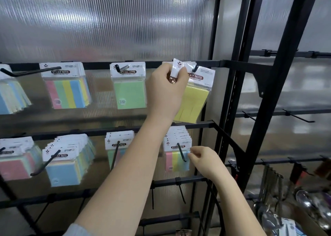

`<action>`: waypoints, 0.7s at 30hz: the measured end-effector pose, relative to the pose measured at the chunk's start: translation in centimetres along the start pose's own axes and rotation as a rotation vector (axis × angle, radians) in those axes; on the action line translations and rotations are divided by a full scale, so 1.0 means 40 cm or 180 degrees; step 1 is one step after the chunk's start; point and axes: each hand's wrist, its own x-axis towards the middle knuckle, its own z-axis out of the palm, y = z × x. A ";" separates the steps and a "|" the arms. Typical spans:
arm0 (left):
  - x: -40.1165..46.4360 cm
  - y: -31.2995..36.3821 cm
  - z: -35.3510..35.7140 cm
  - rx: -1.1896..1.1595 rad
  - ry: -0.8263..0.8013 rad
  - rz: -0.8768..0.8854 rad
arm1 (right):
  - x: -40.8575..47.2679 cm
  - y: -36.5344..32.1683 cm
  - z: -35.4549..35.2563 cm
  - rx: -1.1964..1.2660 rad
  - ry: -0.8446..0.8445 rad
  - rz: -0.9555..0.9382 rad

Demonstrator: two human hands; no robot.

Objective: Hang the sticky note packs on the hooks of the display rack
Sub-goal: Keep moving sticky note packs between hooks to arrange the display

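Observation:
My left hand (165, 90) is raised to the upper rail and pinches the white header of a yellow sticky note pack (192, 103), holding it tilted at the top right hook (195, 68). Lower down, my right hand (206, 161) pinches the right edge of a multicoloured sticky note pack (176, 159) hanging on the lower right hook (181, 152). Several more packs hang behind that one.
Other packs hang along the black display rack (211, 63): a green pack (129, 94), a striped pack (67, 92), blue and pink stacks lower left. Bare hooks (180, 191) jut from lower rails. Metal ladles (304, 201) hang at bottom right.

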 end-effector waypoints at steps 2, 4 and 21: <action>0.006 -0.010 0.005 -0.0014 -0.0010 -0.0021 | 0.000 0.001 0.003 -0.0037 -0.0014 0.0018; 0.017 -0.025 0.014 0.0013 -0.0034 -0.0058 | 0.000 0.001 0.006 -0.0050 -0.0066 0.0034; 0.147 -0.120 0.072 0.1061 0.0023 -0.0832 | 0.011 -0.025 0.006 -0.0013 0.0076 0.0141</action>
